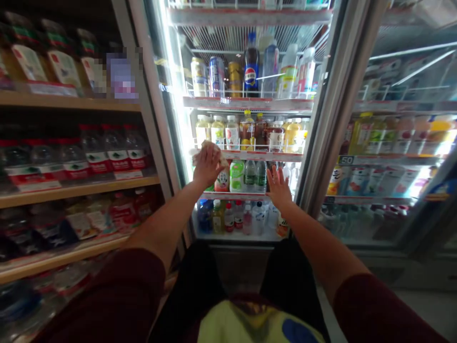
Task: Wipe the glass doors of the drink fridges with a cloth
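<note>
My left hand (208,164) presses a crumpled pale cloth (223,163) against the front of a lit drinks fridge, at the height of a middle shelf edge (250,155). Light streaks across the front look like reflections in a glass door. Lower and to the right, my right hand (279,188) has its fingers spread, palm toward the fridge front, with nothing in it. Whether it touches the glass I cannot tell. Between the hands, a green-labelled bottle (236,176) and clear bottles (250,175) stand on a shelf behind the front.
To the left, wooden shelves (78,188) hold several red-capped water bottles (98,155). A metal door frame (330,119) separates this fridge from another one with bottles (374,136) on the right. My knees (200,271) are bent close to the fridge base.
</note>
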Available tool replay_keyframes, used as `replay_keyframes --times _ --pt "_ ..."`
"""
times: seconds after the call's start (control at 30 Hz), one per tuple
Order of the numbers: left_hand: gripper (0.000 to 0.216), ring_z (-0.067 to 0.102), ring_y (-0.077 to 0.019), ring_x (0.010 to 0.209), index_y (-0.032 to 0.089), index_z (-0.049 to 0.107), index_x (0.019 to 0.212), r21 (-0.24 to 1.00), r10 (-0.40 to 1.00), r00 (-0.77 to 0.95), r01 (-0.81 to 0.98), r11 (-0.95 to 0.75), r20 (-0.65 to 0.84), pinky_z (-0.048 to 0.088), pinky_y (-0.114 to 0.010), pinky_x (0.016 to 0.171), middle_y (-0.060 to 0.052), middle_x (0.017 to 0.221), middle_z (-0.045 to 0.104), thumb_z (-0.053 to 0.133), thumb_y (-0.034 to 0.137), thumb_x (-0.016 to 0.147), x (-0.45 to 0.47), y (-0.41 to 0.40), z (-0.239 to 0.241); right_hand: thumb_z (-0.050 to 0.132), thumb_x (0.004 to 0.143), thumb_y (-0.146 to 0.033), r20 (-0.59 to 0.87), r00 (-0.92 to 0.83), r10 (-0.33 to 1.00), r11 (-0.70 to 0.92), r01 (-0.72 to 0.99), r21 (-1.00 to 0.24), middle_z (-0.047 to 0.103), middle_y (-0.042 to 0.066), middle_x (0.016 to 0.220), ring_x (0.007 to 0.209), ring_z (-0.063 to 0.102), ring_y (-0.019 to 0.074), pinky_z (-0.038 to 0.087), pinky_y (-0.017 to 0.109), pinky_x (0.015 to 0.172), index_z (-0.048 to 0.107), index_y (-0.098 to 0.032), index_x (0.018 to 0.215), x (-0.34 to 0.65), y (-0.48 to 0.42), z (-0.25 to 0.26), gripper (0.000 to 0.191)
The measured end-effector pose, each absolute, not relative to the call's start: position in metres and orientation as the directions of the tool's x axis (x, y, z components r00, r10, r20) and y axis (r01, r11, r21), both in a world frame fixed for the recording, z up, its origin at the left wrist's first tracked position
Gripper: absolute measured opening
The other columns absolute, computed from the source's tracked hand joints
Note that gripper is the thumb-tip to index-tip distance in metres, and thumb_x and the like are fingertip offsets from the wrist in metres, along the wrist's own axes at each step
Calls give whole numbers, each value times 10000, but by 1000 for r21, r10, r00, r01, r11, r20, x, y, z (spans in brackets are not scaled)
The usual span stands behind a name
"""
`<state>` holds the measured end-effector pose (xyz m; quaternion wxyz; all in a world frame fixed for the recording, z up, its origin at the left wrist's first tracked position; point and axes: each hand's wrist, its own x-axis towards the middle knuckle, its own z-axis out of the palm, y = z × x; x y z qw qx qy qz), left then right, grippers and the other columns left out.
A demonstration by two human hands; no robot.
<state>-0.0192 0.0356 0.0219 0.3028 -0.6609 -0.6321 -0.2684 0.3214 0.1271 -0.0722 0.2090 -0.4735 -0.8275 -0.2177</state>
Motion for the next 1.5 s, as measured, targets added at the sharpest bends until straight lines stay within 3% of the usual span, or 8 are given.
replay_keyframes --times 0.1,0.17,0.43,0.73,1.0,1.23,1.3,1.5 --pt "758 -17 -418 1789 96 371 1782 20 561 9 999 -45 828 61 -671 1436 -210 1926 96 515 457 1131 -26 56 99 803 990 -357 541 -449 711 442 884 153 -120 206 1880 1774 0 463 296 744 1354 22 -188 1849 319 125 -71 1173" --pt "759 -2 -423 1789 104 384 1777 36 546 -1 998 -53 838 67 -667 1438 -201 1928 98 523 468 1126 -21 58 103 810 984 -365 533 -449 717 448 883 141 -159 198 1871 1775 -17 452 304 730 1356 -25 -204 1845 318 125 -71 1209" --pt "672 243 -460 1750 172 601 1661 -133 786 108 991 -33 609 232 -710 1403 -238 1847 352 698 399 1035 1 18 -80 901 893 -364 562 -459 688 474 871 132 -125 201 1878 1771 -6 469 324 730 1347 21 -218 1851 317 131 -79 1309" --pt "760 23 -404 1794 95 419 1755 -14 491 42 998 -61 870 83 -657 1447 -198 1921 160 502 495 1113 -36 61 96 885 911 -376 526 -451 721 441 884 153 -169 223 1859 1767 -15 475 300 740 1350 -10 -186 1849 318 127 -76 1310" --pt "622 293 -444 1739 148 633 1603 -130 744 145 988 -79 653 279 -701 1390 -250 1801 443 676 419 1046 6 26 -91 891 879 -334 557 -462 690 456 875 161 -108 189 1885 1773 8 455 326 692 1361 42 -225 1852 319 132 -82 1296" --pt "726 53 -404 1793 129 465 1737 -9 534 36 999 -53 845 73 -677 1445 -187 1920 167 474 523 1127 -36 55 59 833 922 -296 522 -451 724 463 879 118 -145 174 1870 1774 -33 433 295 713 1365 -22 -218 1843 318 125 -76 1259" --pt "731 40 -430 1789 107 458 1737 14 526 5 999 -33 850 82 -699 1435 -197 1922 140 464 513 1129 -35 55 70 827 932 -301 520 -456 723 465 877 123 -147 182 1867 1775 -30 435 306 713 1361 -33 -207 1841 317 124 -76 1254" --pt "611 363 -498 1697 108 653 1587 -189 713 119 982 20 691 343 -735 1343 -284 1784 451 661 389 1045 3 19 -68 768 936 -208 638 -465 613 486 859 159 -65 166 1887 1774 97 412 419 656 1324 -97 -267 1825 315 130 -93 1242"
